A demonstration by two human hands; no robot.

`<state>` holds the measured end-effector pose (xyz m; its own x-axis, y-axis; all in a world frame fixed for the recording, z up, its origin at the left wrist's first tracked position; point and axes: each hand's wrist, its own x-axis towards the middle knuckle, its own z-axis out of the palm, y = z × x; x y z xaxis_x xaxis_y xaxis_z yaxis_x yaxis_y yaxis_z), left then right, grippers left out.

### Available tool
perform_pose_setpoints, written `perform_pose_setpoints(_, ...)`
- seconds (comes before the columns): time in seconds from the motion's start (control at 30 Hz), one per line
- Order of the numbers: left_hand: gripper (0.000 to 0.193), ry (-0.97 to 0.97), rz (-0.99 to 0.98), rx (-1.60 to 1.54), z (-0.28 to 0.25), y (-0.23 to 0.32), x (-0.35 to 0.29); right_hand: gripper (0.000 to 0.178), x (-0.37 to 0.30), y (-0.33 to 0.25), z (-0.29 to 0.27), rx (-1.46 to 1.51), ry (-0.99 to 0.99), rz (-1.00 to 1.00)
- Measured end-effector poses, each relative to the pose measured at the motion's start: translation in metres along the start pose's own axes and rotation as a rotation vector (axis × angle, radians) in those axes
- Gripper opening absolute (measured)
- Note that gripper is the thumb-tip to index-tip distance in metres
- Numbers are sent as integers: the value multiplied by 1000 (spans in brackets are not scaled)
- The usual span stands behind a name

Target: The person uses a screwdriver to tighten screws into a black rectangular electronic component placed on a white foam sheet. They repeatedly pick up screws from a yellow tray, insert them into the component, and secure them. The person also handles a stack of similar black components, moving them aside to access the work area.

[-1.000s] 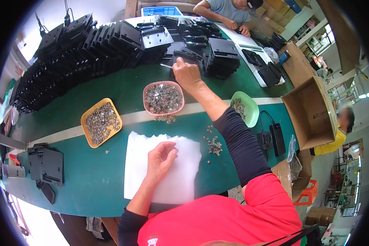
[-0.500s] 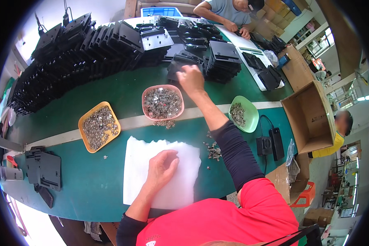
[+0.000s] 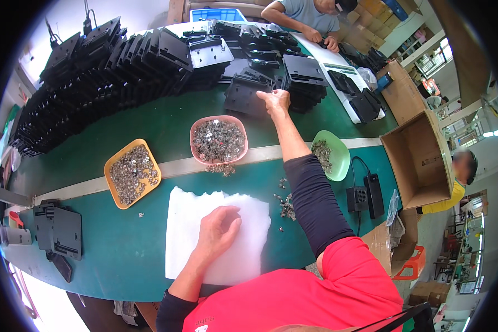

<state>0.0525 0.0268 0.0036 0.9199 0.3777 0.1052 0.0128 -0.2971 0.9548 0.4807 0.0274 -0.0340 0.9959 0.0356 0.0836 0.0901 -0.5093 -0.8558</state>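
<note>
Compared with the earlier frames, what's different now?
The right hand has moved rightward to the right edge of the front black plate. The pale stick poking from its fingers at first no longer shows; whether it was let go is unclear. Unchanged: the left hand, loosely curled over the white sheet, and the pink tray, yellow tray and green tray.

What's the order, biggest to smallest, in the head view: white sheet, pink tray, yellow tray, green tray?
1. White sheet
2. Pink tray and yellow tray: they look about alike, so unranked
3. Green tray
</note>
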Motion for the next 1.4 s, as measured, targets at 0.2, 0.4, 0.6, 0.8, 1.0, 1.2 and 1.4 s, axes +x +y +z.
perform_pose_setpoints(0.2,23,4,-5,17,-2,1,-2,28,-29,-38,-9,355,-205,191)
perform_pose_setpoints(0.4,23,4,-2,31,-2,3,-3,23,-37,-68,-28,642,-280,270)
perform_pose_setpoints(0.6,24,11,1,40,-2,2,-3,19,-48,-88,-40,789,-315,298)
perform_pose_setpoints(0.8,24,7,34,62,-1,2,-1,22,-18,-39,-27,682,-424,193)
perform_pose_setpoints(1.0,24,-1,37,54,0,2,0,26,3,21,-11,253,-295,-24)
perform_pose_setpoints(1.2,23,19,34,91,-3,1,-3,24,-16,5,-6,156,-234,-79)
perform_pose_setpoints(1.4,23,12,44,80,-1,1,0,29,0,16,-3,208,-194,-187)
